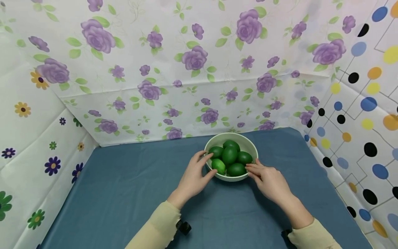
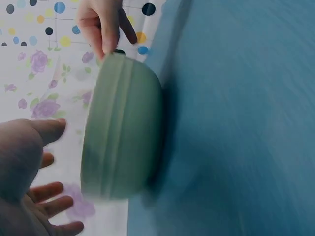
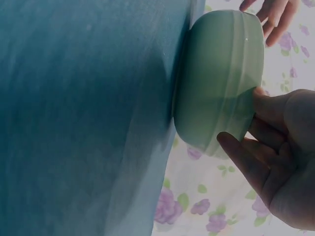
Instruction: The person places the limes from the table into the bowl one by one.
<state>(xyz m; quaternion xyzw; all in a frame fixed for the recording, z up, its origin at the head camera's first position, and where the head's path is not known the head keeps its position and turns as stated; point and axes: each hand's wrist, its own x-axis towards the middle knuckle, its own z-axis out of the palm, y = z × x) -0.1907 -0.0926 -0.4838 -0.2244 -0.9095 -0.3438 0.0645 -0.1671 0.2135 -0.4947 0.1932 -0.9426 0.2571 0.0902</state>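
Observation:
A pale green bowl (image 1: 231, 178) stands on the blue cloth, filled with several smooth dark green oval fruits (image 1: 229, 155) and one brighter lime (image 1: 218, 166). To its left, my left hand (image 1: 193, 175) has its fingers spread over the rim near the lime; the left wrist view shows a gap between this hand (image 2: 24, 172) and the bowl (image 2: 123, 128). At the right front, my right hand (image 1: 271, 181) pinches the rim, fingertips over the edge and thumb outside. The right wrist view shows this hand (image 3: 285, 152) against the bowl's side (image 3: 211, 83), with the contents hidden.
Blue cloth (image 1: 124, 193) covers the table. A floral sheet (image 1: 174, 69) hangs behind, a daisy-patterned sheet (image 1: 34, 145) borders the left, and a dotted sheet (image 1: 357, 121) the right. A small black device (image 1: 184, 227) sits at the left wrist.

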